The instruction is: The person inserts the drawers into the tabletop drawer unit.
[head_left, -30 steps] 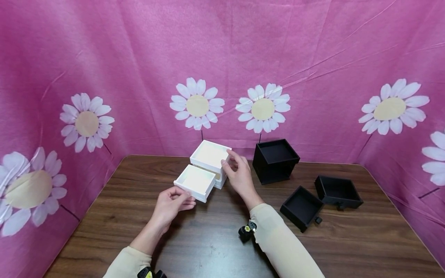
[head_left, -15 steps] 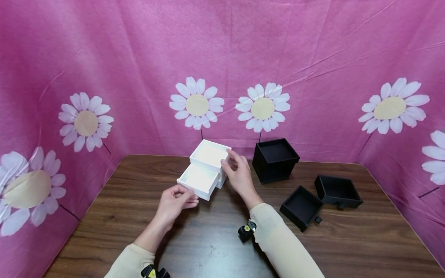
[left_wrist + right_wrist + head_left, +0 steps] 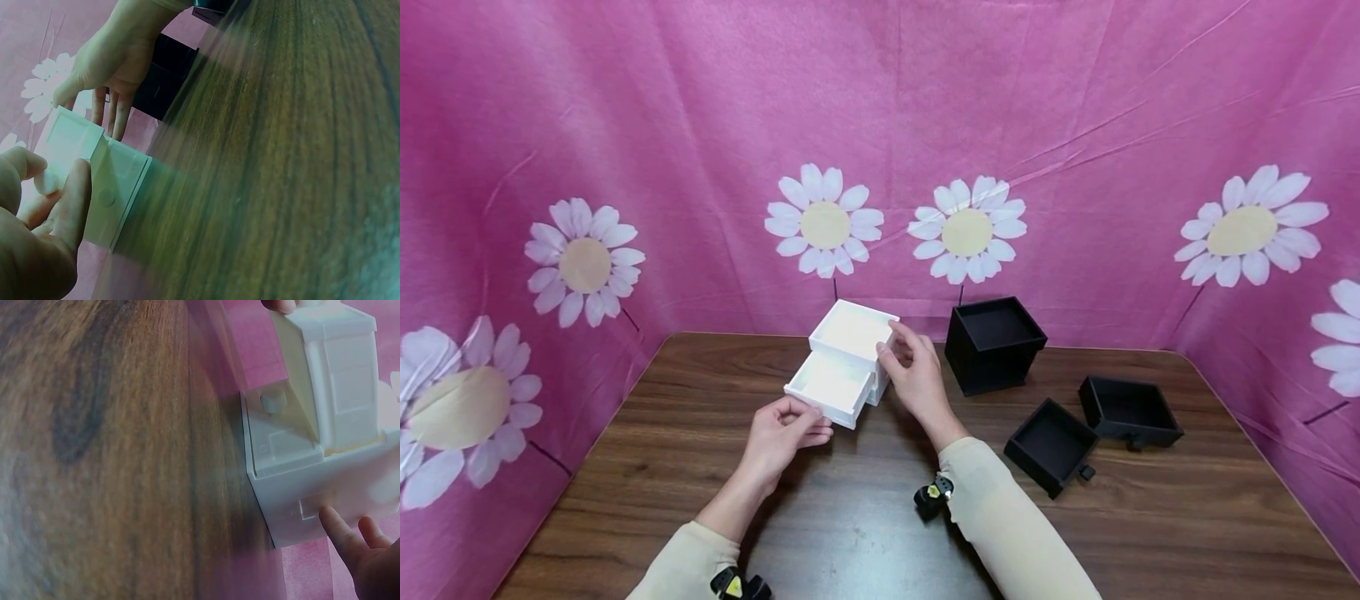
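"Since it looks like light, stiff plastic, where would you hold the white drawer (image 3: 827, 387) between the hands?"
"By its knob (image 3: 47, 182), where the left hand (image 3: 777, 437) pinches. The right hand (image 3: 917, 379), fingers fairly straight, rests against the near side of the white cabinet (image 3: 852, 328)."

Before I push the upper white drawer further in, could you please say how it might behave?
The upper white drawer seems stiff, since its walls have straight edges. It should slide rather than roll, being flat-sided and partly inside the white cabinet.
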Demonstrator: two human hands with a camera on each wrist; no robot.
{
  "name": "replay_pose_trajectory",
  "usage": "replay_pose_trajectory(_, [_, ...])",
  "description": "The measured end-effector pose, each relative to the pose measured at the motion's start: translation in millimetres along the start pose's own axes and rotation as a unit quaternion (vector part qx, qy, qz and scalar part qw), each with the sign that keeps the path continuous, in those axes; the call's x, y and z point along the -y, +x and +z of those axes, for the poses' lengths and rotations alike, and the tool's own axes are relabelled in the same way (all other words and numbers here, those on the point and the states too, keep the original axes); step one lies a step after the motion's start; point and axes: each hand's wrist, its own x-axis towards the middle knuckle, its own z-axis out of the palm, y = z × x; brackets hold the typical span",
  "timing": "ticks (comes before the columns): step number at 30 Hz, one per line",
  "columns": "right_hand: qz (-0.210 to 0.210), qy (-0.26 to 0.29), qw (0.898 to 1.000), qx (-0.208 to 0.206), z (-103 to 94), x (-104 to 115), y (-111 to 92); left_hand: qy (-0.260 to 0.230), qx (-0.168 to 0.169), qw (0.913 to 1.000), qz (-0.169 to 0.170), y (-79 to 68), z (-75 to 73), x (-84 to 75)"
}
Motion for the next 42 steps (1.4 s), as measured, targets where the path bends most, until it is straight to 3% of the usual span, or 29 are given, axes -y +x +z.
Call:
replay_pose_trajectory(29, [-0.003,0.003,1.0,-0.002,0.8,-1,0,0.02,0.015,0.9997,0.005,4.2,3.6,-1.4])
replay_pose_trajectory(42, [0.003,0.002,1.0,0.001,0.1,-1,0,0.024,0.014,0.9996,0.008,19.3,8.3,-0.6])
